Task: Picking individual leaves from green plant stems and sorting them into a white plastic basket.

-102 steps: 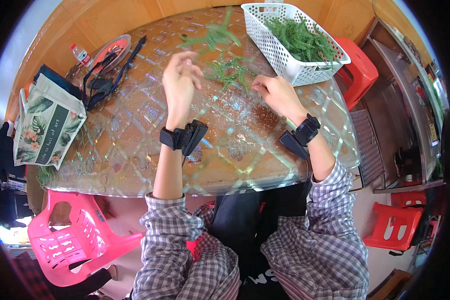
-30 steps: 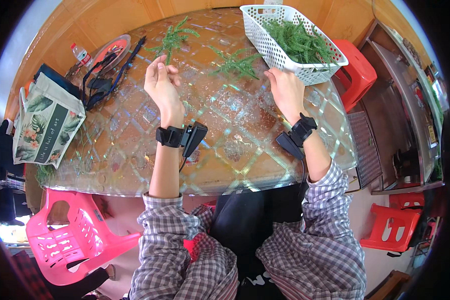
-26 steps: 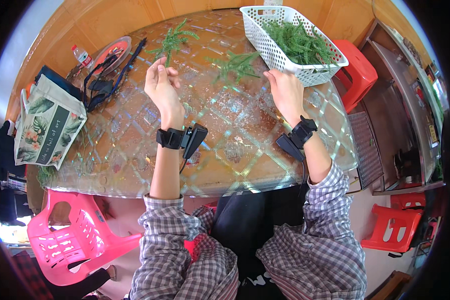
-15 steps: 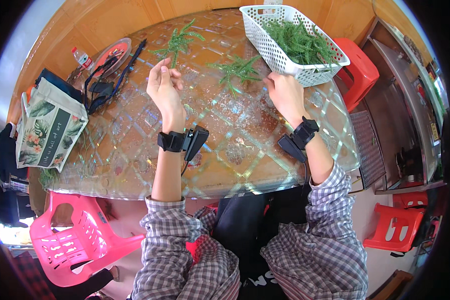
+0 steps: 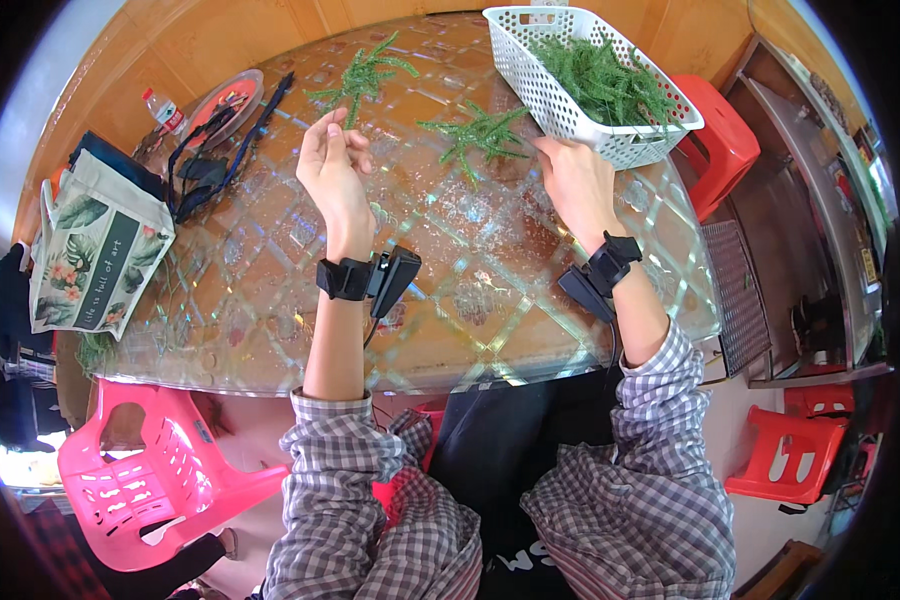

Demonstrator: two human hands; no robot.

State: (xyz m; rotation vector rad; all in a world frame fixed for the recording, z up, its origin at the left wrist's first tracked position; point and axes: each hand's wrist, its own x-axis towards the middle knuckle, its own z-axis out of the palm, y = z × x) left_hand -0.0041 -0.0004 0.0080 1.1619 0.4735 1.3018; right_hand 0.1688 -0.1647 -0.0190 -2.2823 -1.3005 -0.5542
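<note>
Between the thumb and fingers of my left hand (image 5: 336,172) is the stem of a feathery green artificial-looking sprig (image 5: 362,76), which stands up above the hand. My right hand (image 5: 577,182) is closed, with its knuckles up, beside the near corner of the white basket. Its fingertips meet the stem end of a second green sprig (image 5: 478,133), whose branches spread to the left over the table. More such greenery (image 5: 605,80) lies heaped in the white perforated basket (image 5: 540,102). Both wrists wear black straps with small black devices.
The patterned table (image 5: 450,340) has a glossy clear cover with white specks. On its left are a leaf-print tote bag (image 5: 105,250), a dark strap (image 5: 270,115), a red plate (image 5: 232,100) and a bottle (image 5: 165,112). A pink chair (image 5: 150,480) and red stools (image 5: 710,140) stand around it.
The sprig in my left hand has shifted slightly right and up. My right hand and its sprig have moved a little to the right.
</note>
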